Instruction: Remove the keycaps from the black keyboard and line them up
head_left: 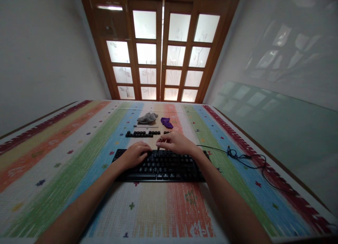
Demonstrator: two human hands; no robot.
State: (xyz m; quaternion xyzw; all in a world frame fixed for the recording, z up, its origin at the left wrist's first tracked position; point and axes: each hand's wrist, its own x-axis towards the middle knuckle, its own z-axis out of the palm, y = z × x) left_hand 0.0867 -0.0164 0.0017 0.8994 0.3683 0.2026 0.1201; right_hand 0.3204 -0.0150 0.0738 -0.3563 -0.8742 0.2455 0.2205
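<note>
Keyboard (163, 166), black and long, lies flat crosswise right in front of me on the striped tablecloth (148, 208). Its dull dark keys sit in close rows inside a straight-edged frame, and a few near the front edge catch light. My left hand (137, 154) rests on its upper left part, the fingers loosely bent, not closed into a fist, covering some keys. My right hand (175, 143) is over the far edge, thumb and fingers pinching a small dark piece (158, 147) that points down at the top row; it is too small for me to name.

Just beyond the keyboard, loose black keys (142, 134) stand in a blocky row, and my right hand hides part of them. Past those lies a thin stick (146, 126) with a dark end, then a crumpled grey cloth (147, 118), rough-looking and peaked, and to its right a soft, folded purple cloth (166, 123). To the right a thin black cord (232, 153) runs out from behind my forearm, knots into loops and trails toward the table's edge.

Under everything, the tablecloth's streaky colour bands carry little crosses and stars. Farther off are wooden doors (161, 54) with frosted panes, between pale walls, the right one shiny.
</note>
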